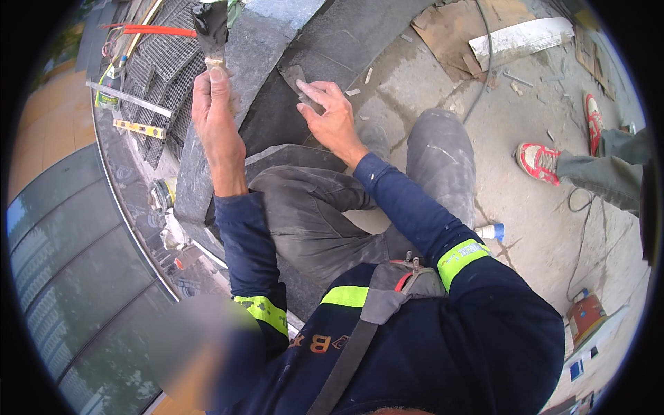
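Scraper (294, 75) sits in the right hand (333, 123), its thumb and fingers pinching the handle, above the dark slab (266, 114). From that grip its long axis slants up and left, tip toward the left hand (220, 104) but well apart from it. The left grip is closed on a dark-ended knife (211, 29) pointing away from the body, near the grey slab's (259, 45) left edge, beside the grating (162, 41).

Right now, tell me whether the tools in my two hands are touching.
Apart: the head view shows grey slab between the dark-smeared tool in your left hand and the flat tool in your right hand.
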{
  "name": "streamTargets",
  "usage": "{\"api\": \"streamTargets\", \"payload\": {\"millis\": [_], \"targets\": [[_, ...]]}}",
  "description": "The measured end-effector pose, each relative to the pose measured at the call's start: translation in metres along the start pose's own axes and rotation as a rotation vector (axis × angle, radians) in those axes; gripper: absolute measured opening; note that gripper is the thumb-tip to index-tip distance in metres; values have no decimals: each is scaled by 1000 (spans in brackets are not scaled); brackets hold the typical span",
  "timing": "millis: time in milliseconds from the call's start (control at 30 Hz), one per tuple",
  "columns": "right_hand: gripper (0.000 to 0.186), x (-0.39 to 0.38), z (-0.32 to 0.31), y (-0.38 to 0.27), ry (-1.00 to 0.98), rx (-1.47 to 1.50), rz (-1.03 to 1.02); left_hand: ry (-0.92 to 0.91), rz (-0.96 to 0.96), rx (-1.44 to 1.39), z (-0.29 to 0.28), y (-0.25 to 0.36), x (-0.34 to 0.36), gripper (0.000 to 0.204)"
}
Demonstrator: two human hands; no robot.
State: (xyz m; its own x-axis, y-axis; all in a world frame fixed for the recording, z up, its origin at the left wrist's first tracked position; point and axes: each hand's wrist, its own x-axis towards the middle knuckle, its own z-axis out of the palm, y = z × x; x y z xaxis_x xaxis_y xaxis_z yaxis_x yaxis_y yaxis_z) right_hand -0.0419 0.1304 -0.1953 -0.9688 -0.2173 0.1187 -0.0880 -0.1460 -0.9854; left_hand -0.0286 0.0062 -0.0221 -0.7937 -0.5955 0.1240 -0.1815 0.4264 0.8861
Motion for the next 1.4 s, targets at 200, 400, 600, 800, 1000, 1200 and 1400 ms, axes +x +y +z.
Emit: {"api": "streamTargets", "payload": {"millis": [200, 400, 600, 800, 1000, 1200, 1400], "targets": [[45, 16, -11, -5, 111, 28, 58, -1, 4, -31, -6, -4, -1, 39], [41, 26, -43, -31, 104, 224, 62, -160, -71, -133, -18, -18, -2, 31], [40, 106, -124, -100, -346, 4, -410, -462, -165, -177, -26, -14, -5, 37], [44, 141, -140, -114, -499, -174, -508, -415, -107, -198, -12, -7, -5, 39], [39, 129, -136, -92, -385, -110, -454, -443, -103, -134, -8, -14, 0, 37], [35, 126, -143, -46, -284, -192, -342, -423, -123, -161, -12, -21, -1, 36], [35, 58, -87, -7, -282, 137, 318, -55, 7, -192, -23, -44, 26, 27]]}}
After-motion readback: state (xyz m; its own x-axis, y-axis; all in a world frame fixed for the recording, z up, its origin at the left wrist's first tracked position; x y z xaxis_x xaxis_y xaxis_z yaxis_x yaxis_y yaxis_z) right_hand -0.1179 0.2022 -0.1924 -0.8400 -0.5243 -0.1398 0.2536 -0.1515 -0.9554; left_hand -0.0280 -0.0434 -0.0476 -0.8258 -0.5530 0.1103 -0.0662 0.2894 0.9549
